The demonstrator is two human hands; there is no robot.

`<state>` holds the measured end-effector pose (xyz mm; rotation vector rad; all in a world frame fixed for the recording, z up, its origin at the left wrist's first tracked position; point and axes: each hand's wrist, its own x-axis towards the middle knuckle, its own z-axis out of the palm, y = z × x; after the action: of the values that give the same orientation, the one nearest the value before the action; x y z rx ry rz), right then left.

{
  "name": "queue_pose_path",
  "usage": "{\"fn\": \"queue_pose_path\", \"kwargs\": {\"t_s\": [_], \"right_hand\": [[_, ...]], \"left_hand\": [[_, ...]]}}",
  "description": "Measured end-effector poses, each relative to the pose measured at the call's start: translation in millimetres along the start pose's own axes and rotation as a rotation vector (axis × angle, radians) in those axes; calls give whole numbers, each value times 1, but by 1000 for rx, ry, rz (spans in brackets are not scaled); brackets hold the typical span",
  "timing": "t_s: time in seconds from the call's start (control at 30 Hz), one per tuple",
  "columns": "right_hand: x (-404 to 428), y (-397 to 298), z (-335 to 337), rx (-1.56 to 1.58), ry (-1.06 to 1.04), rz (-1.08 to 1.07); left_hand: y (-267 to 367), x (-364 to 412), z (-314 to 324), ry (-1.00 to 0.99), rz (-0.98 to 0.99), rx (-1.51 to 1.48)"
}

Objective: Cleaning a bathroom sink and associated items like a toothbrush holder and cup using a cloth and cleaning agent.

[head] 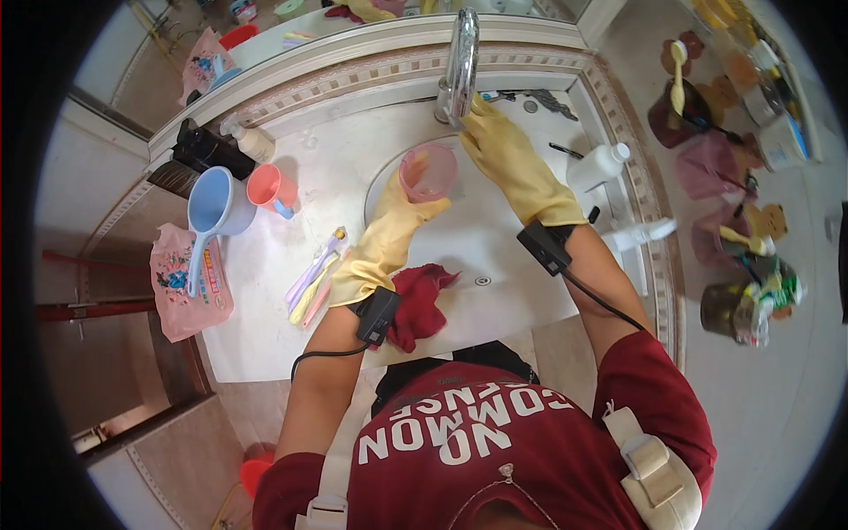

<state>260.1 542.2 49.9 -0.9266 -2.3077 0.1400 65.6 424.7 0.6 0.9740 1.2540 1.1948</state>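
My left hand [391, 228], in a yellow rubber glove, grips a translucent pink cup [437, 173] above the white washbasin [503, 225]. The cup's open mouth faces up toward me. My right hand [507, 156], gloved the same way, is at the base of the chrome faucet [462, 66], with its fingertips against or beside the small lever; its exact hold is partly hidden. A dark red cloth [421, 308] lies over the basin's near left rim, close to my left wrist.
Left of the basin lie several toothbrushes [315, 278], a coral mug [270, 187], a blue dipper [218, 205], a pump bottle [250, 140] and a pink plastic bag [189, 281]. White bottles [599, 167] stand at right. Wall-mounted cups [709, 165] hold toothbrushes. A mirror [298, 46] is behind.
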Motion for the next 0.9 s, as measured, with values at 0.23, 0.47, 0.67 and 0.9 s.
{"fn": "queue_pose_path", "kwargs": {"t_s": [0.23,0.47,0.67,0.9], "right_hand": [[14,87,10,-9,-267,86],[0,66,-32,428,-249,85],[-56,36,11,517,-379,-142],[-87,-6,53,611,-543,93]], "left_hand": [[-13,65,50,26,64,83],[-7,64,63,21,-128,-65],[-18,47,36,-232,59,190],[-26,-37,11,-4,-219,569]]}}
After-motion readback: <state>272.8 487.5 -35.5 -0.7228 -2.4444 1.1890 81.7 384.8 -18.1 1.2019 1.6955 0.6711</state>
